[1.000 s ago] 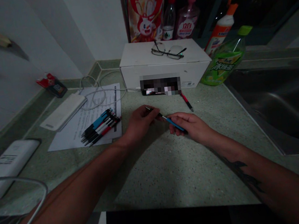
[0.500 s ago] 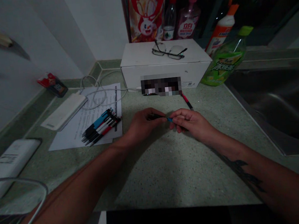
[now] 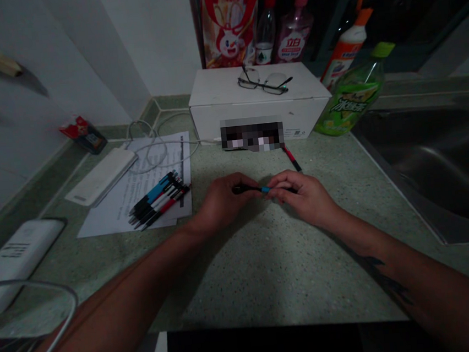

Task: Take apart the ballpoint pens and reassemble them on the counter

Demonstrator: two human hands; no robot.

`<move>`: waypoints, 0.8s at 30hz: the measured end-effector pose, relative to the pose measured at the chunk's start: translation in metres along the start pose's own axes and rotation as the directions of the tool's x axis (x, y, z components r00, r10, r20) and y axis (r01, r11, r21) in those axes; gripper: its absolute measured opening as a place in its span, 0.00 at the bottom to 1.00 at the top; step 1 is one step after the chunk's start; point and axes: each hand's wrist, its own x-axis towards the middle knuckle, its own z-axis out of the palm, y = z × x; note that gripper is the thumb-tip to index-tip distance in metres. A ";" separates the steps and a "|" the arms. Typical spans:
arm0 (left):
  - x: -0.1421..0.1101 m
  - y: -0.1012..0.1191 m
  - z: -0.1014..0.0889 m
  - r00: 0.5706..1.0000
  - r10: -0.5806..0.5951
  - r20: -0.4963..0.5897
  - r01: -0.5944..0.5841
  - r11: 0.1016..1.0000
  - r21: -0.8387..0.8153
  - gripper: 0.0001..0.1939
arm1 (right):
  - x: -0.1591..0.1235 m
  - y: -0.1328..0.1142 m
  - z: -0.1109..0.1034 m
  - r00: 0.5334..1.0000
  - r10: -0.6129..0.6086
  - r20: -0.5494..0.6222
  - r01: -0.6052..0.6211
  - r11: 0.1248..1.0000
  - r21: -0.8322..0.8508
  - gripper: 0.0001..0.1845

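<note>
Over the speckled worktop (image 3: 268, 272), the left hand (image 3: 222, 202) closes on the black end of a pen (image 3: 256, 188) while the right hand (image 3: 305, 197) pinches its other end with the fingertips. The pen lies level between them, its blue band showing. Just left, a bundle of pens (image 3: 158, 201) rests on papers (image 3: 110, 221); beyond, a red pen (image 3: 292, 158) lies before a white box (image 3: 228, 115).

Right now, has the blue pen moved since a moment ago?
Yes. The blue pen has swung: its right end rose toward the white box, so it now lies nearly level with the box's front edge, not slanting.
</note>
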 end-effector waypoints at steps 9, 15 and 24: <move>0.001 -0.004 0.002 1.000 -0.019 0.006 0.019 0.999 -0.039 0.07 | -0.001 -0.001 0.001 0.995 -0.097 -0.013 0.096 0.993 -0.075 0.10; -0.003 -0.005 0.001 0.998 0.058 0.026 -0.059 0.998 0.022 0.06 | -0.003 0.000 0.002 0.997 -0.064 0.045 0.065 0.997 -0.030 0.08; -0.006 -0.011 -0.001 0.967 0.248 0.064 -0.254 0.960 0.119 0.03 | -0.001 -0.003 0.004 0.972 0.093 0.214 -0.129 0.979 0.158 0.12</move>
